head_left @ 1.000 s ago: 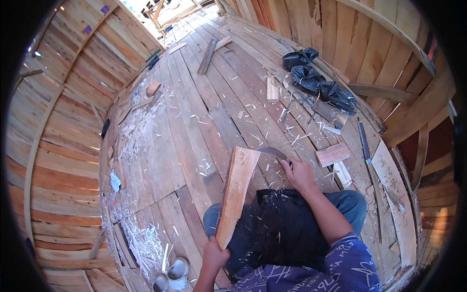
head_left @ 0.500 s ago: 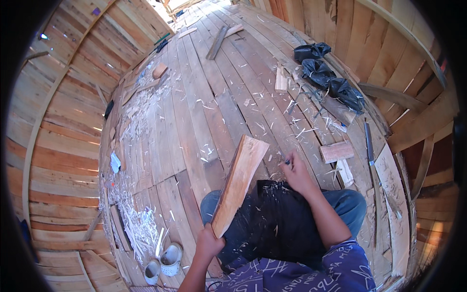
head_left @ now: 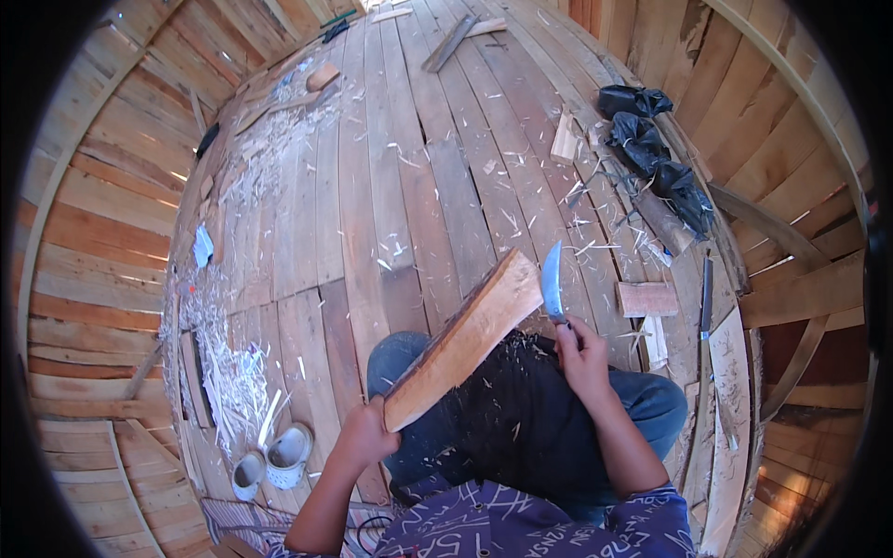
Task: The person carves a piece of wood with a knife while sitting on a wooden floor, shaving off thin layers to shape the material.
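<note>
My left hand (head_left: 365,433) is closed around the lower end of a thick split piece of wood (head_left: 470,339). The wood slants up and to the right over my lap, with dark bark along its left edge and a pale, freshly cut face. In my right hand (head_left: 582,353) is a knife with a curved blade (head_left: 553,281). Its handle is mostly hidden by my fingers, and the blade points away from me beside the wood's far end. A black cloth (head_left: 530,409) sprinkled with shavings covers my lap.
Shavings (head_left: 237,391) lie heaped at the left near a pair of light clogs (head_left: 289,456). At the right are black plastic bags (head_left: 642,139), a wood block (head_left: 647,299), a long dark-bladed tool (head_left: 707,293) and a long plank (head_left: 728,428). Plank walls stand on both sides.
The wood has tilted further right, and my left hand has shifted slightly left. My right hand has turned and moved a little right and down, so the blade now shows clearly.
</note>
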`<state>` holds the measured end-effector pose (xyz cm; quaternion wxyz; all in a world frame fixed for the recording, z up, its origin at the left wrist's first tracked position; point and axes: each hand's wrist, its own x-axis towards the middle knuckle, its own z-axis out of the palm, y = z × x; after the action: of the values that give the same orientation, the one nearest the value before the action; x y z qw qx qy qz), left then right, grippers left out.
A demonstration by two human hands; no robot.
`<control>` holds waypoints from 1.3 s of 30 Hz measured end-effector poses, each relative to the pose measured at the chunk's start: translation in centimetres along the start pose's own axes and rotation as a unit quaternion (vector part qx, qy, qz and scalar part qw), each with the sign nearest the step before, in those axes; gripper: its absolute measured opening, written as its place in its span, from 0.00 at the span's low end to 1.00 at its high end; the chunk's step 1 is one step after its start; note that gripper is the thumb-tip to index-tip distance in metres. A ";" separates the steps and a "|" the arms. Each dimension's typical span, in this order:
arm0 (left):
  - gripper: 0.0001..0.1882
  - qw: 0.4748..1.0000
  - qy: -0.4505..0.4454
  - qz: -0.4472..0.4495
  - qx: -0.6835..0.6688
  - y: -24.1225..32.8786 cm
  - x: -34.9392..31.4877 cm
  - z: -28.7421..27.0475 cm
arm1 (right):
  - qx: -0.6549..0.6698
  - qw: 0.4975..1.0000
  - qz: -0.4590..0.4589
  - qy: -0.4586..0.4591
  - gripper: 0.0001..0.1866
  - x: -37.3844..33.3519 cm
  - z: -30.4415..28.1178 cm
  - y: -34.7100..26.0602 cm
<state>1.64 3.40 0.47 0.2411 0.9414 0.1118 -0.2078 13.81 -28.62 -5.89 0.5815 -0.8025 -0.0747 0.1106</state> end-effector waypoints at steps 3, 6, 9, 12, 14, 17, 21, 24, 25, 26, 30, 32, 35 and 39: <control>0.16 1.000 -0.006 -0.015 -0.008 0.0 -0.2 0.0 | -0.084 0.993 -0.063 -0.059 0.13 -1.5 0.8 -0.8; 0.15 0.999 -0.015 -0.013 -0.026 -0.3 -0.4 -0.3 | 0.041 0.998 0.032 -0.036 0.13 -0.6 0.0 -0.3; 0.15 0.999 -0.020 -0.011 -0.037 0.4 0.2 -0.6 | 0.080 0.995 0.063 -0.019 0.12 -0.9 0.2 0.7; 0.16 0.998 -0.025 -0.012 -0.052 -0.1 -0.2 -0.6 | 0.121 0.983 0.098 -0.095 0.14 -1.1 0.1 0.7; 0.16 0.997 -0.026 -0.017 -0.068 -0.4 0.0 -0.4 | 0.190 0.971 0.113 -0.091 0.14 0.1 -1.0 1.1; 0.17 0.995 -0.032 -0.027 -0.085 -0.2 0.4 -0.4 | 0.088 0.994 0.042 -0.045 0.14 -0.5 0.2 0.8; 0.18 0.998 -0.016 -0.016 -0.059 -1.3 -0.1 0.1 | 0.042 0.989 0.041 -0.138 0.14 -0.6 0.3 0.7; 0.20 0.994 -0.020 -0.028 -0.099 -1.2 0.4 0.4 | 0.065 0.994 0.022 -0.081 0.13 -0.3 0.4 0.7; 0.20 0.995 -0.024 -0.027 -0.097 -0.8 0.6 0.2 | 0.022 0.997 -0.024 -0.064 0.13 -0.4 0.8 0.3; 0.20 0.995 -0.028 -0.027 -0.095 -0.6 0.7 0.1 | 0.027 0.992 -0.054 -0.110 0.15 -1.2 1.4 0.6; 0.19 0.992 -0.017 -0.005 -0.126 -1.4 0.2 0.1 | 0.305 0.947 0.063 -0.080 0.15 0.5 0.1 0.7; 0.17 0.988 -0.008 0.001 -0.151 -1.3 0.3 0.6 | 0.140 0.984 0.020 -0.108 0.15 -0.9 1.5 1.2; 0.18 0.995 -0.012 -0.013 -0.101 -1.4 -0.1 0.1 | 0.133 0.977 0.077 -0.148 0.14 -1.3 1.6 0.1; 0.19 0.989 -0.011 -0.009 -0.150 -1.3 -0.1 0.4 | 0.229 0.966 0.070 -0.102 0.14 -0.5 0.8 0.6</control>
<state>1.02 4.32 -0.36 0.3786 0.8914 0.1471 -0.2009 13.07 -28.22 -6.65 0.7298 -0.6357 -0.0504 0.2465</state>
